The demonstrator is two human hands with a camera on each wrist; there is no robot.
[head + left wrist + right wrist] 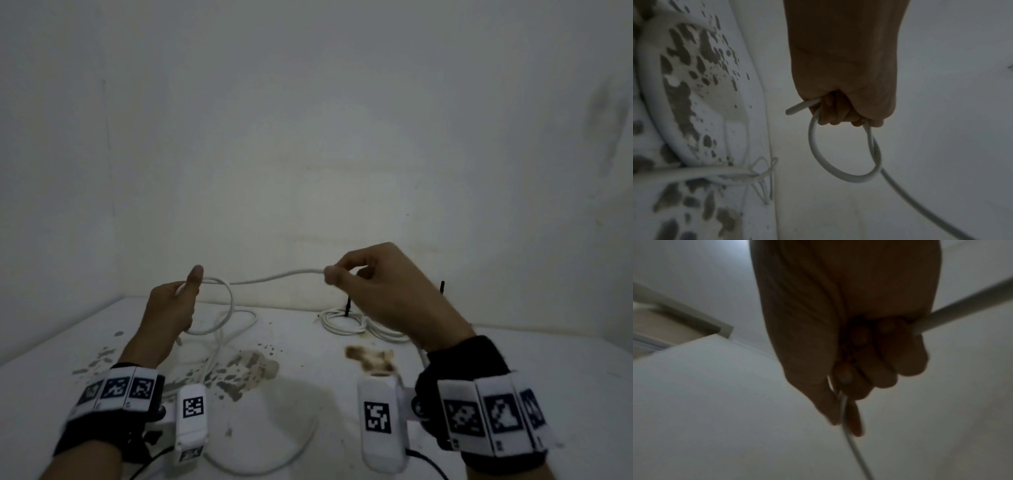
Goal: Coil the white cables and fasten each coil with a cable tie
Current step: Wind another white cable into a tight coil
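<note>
A white cable (274, 276) stretches in the air between both hands above the table. My left hand (178, 301) grips one loop of it (840, 168), thumb up, with the cable's cut end (795, 109) sticking out of the fist. My right hand (373, 284) pinches the cable (953, 311) between thumb and forefinger, and the cable runs on through the curled fingers. A finished white coil (342, 320) lies on the table behind the right hand, with a black cable tie (347, 306) standing up from it. A second black tie (442, 287) pokes up beside the right hand.
Loose white cable (236, 325) trails over the white table (565, 370) towards me. Grey chipped patches (246, 370) and a brown stain (371, 358) mark the tabletop. White walls close in behind and on both sides.
</note>
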